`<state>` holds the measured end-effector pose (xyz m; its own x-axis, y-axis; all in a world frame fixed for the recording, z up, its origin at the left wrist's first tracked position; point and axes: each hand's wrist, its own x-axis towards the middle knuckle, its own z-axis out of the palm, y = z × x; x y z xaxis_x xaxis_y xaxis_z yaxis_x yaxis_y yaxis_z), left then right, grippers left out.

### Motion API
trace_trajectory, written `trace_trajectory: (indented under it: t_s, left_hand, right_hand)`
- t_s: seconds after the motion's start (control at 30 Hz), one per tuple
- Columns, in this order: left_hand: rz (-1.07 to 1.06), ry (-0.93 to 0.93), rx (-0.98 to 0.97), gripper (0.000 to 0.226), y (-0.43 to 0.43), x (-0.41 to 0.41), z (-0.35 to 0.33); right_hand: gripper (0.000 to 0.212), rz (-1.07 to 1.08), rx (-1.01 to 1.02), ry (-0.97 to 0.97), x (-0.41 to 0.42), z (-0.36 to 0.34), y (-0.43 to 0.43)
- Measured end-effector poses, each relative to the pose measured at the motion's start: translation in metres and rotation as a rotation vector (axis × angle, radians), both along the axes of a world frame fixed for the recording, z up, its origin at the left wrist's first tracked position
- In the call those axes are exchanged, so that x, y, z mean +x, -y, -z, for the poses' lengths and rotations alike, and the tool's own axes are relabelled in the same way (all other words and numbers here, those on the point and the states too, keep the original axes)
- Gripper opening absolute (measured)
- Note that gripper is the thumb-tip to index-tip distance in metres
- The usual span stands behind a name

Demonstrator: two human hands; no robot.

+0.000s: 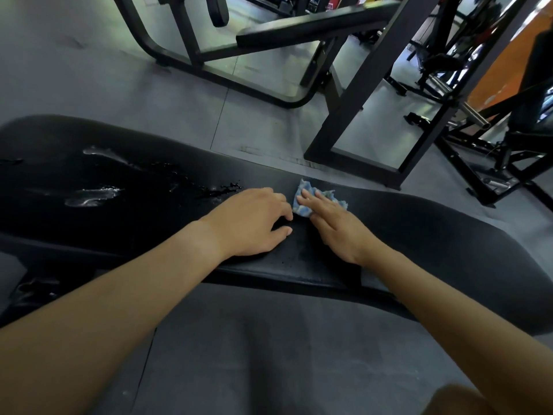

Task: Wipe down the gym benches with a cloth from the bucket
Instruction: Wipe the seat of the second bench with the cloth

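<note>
Head view: the blue cloth [324, 196] lies flat on the padded worktop [434, 235], about mid-length and near its far edge, pressed under the straight fingers of the right hand [338, 232]. The left hand [254, 223] rests just beside it, loosely curled and holding nothing. Wiping looks underway. Wet streaks [92, 199] lie to the left, so the next stroke likely calls for firm pressure sweeping that way.

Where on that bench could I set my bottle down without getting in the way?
The bench pad is bare to the right of the right hand and blue cloth. Left of the left hand it is free too, but puddled with water. The middle is crowded by both hands.
</note>
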<state>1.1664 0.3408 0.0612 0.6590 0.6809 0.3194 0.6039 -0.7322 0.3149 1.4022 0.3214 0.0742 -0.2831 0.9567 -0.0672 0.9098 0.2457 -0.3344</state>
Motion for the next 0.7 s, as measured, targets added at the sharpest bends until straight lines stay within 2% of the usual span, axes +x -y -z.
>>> trace_trajectory:
  t_s: [0.27, 0.53, 0.7]
  left_hand:
    - [0.010, -0.009, -0.026, 0.037, 0.002, -0.003, 0.004]
    - [0.002, -0.013, -0.023, 0.036, 0.002, -0.002, 0.002]
    - [-0.031, -0.034, -0.030, 0.032, 0.003, 0.003, -0.006]
  right_hand:
    - [0.046, 0.247, 0.007, 0.084, -0.007, 0.007, -0.060]
    - [0.046, 0.006, 0.052, 0.000, -0.006, 0.011, 0.002]
    - [0.045, 0.015, 0.047, 0.024, -0.003, 0.008, -0.019]
